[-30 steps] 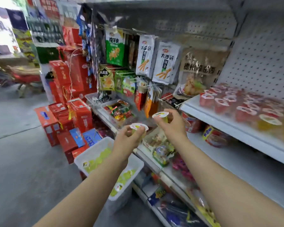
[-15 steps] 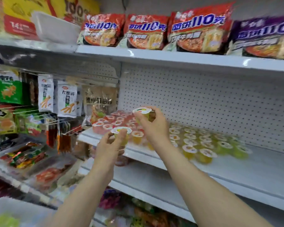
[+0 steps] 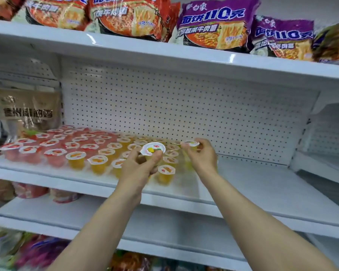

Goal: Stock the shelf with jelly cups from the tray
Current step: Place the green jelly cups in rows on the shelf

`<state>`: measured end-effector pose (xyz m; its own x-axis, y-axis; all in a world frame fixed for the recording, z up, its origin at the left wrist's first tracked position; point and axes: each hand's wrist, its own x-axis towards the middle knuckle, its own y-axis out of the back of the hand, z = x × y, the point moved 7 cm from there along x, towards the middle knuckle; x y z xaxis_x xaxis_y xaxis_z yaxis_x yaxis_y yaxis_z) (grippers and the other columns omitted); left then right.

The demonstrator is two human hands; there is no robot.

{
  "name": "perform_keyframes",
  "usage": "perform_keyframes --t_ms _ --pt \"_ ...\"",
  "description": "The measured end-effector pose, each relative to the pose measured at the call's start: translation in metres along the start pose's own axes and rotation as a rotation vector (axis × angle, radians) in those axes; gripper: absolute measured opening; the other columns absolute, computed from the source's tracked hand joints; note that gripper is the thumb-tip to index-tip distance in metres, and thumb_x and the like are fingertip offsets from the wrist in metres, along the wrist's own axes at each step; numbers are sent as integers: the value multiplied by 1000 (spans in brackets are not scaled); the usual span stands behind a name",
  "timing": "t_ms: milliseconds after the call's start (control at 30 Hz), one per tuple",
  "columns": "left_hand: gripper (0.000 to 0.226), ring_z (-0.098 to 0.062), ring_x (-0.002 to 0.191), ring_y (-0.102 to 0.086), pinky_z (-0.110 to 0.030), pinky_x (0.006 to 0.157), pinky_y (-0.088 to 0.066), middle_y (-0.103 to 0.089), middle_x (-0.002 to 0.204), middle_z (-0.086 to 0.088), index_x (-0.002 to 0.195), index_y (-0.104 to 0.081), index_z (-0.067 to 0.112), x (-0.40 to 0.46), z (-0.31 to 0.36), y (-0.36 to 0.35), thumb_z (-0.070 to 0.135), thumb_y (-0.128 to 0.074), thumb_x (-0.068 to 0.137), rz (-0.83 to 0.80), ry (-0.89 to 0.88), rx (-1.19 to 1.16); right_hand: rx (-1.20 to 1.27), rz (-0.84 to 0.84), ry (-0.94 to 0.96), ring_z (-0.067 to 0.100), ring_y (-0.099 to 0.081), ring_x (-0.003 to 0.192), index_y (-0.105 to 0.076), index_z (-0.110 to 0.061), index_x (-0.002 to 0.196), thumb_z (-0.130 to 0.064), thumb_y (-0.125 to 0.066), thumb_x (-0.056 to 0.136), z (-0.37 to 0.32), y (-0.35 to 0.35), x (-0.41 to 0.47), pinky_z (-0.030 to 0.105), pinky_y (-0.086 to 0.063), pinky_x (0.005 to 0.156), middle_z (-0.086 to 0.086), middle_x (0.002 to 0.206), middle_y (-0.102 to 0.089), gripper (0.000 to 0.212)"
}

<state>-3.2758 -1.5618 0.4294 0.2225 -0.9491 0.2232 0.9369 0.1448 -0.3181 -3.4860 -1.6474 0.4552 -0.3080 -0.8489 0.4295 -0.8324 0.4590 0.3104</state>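
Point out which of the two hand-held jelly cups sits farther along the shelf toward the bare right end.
The yellow jelly cup in the right hand, cup at; the other, in the left hand, is over the stocked orange cups.

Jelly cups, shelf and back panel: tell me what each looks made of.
Jelly cups: seemingly clear thin plastic, since the orange and red filling shows through, with white printed peel-off lids, likely film or foil. Shelf: probably painted sheet metal, smooth, white and slightly glossy. Back panel: white and evenly perforated, likely painted metal too.
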Motion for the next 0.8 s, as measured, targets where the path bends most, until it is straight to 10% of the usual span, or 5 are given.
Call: perform_keyframes --t_ms 333,633,800 --pt "26 -19 83 -64 -46 95 -52 -73 102 -7 104 -67 20 31 -16 -46 28 -77 81 -58 39 59 -73 -199 -166 10 -57 87 -60 -25 105 -38 -81 80 80 -7 1 11 -37 53 -6 108 -63 35" --pt "57 -27 89 -73 -38 88 -58 -73 106 -8 110 -61 11 41 -32 -66 40 -83 66 -60 111 61 -226 -162 -60 12 -64 94 -69 -28 92 -54 -74 78 65 10 16 31 -52 84 -16 99 -69 31" --pt "36 -18 76 -73 -19 63 -57 -71 93 -3 103 -66 8 43 -34 -83 35 -76 81 -125 135 64 467 -443 -83 21 -71 100 -70 -14 108 -34 -71 90 15 18 14 31 -57 81 4 106 -74 27"
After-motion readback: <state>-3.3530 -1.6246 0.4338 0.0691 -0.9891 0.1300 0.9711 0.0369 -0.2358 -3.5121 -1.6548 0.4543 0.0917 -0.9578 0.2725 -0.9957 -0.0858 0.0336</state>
